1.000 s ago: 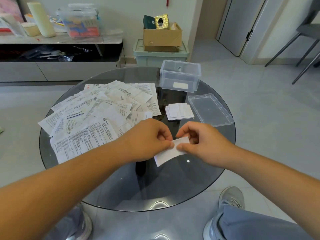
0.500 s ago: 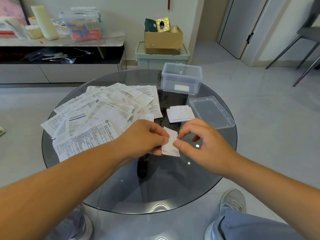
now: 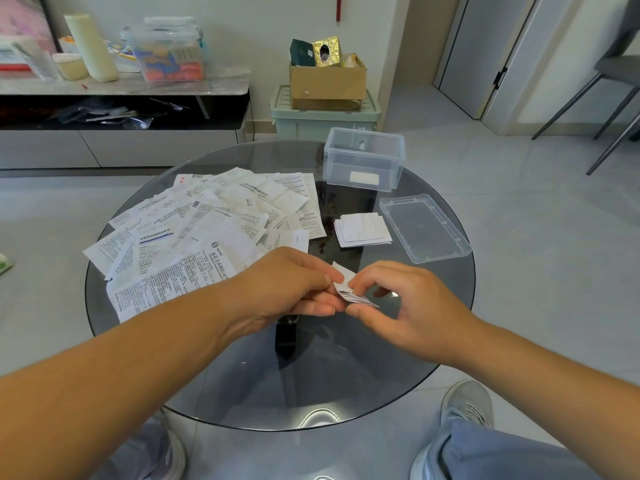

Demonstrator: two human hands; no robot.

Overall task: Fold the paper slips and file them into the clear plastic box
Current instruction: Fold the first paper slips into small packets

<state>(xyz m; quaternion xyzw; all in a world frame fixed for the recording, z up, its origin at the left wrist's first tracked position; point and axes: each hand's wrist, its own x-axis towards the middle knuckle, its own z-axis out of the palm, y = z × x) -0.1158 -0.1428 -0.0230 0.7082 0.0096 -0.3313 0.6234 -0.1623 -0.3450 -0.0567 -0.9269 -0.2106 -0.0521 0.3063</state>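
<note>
Paper slip [image 3: 343, 271], partly folded, was pinched between the left hand [image 3: 291, 289] and right hand [image 3: 408, 306] above bare glass on the near half of the round table [image 3: 398, 358]. Just beyond lay a stack of folded slips [image 3: 363, 228], beside the lid [image 3: 424, 228] at the right edge. The open clear plastic box [image 3: 363, 161] stood at the far edge, with unfolded leaflets [image 3: 207, 230] spread to the left.

place: home living room | cues: low media console [image 3: 121, 86], round glass table [image 3: 346, 375], tiled floor [image 3: 536, 220], cardboard box [image 3: 327, 81]
</note>
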